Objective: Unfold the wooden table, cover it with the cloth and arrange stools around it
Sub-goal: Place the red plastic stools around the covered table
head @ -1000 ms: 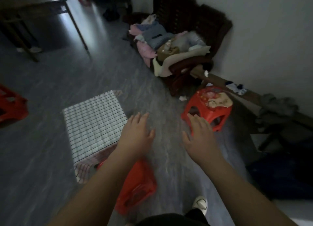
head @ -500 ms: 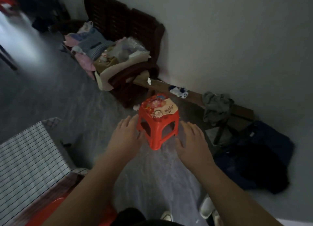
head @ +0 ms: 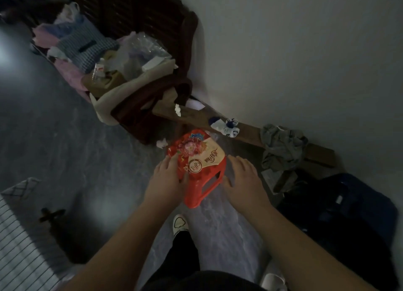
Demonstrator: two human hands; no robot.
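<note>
A red plastic stool [head: 197, 170] with a flowered sticker on its seat stands on the floor near the wall, in the middle of the head view. My left hand [head: 168, 178] lies on the stool's left edge, thumb across the seat, fingers fairly straight. My right hand [head: 242, 177] is at the stool's right side with fingers spread and straight, thumb close to the stool's leg. The table under the white checked cloth [head: 19, 247] shows at the lower left edge.
A dark wooden sofa [head: 135, 18] heaped with clothes and bags stands at the upper left. A wooden plank [head: 250, 131] with socks [head: 226, 125] and a grey garment [head: 283, 146] lies along the wall. A dark blue bag [head: 349, 214] sits at the right. My white shoe [head: 180, 223] is below the stool.
The view swung right and closer, from the covered table to this stool. Both hands reached forward and down; the left one now touches the seat, the right one is beside it.
</note>
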